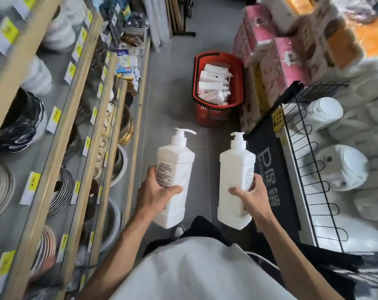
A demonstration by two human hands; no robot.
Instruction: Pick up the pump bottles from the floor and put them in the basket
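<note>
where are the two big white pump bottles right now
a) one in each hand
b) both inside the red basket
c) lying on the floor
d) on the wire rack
a: the left hand grips one pump bottle and the right hand grips the other pump bottle, both short of the red basket farther up the aisle.

Under your fingers: two pump bottles, smooth white plastic. Beyond them: basket, red ribbed plastic; floor, matt grey tile.
</note>
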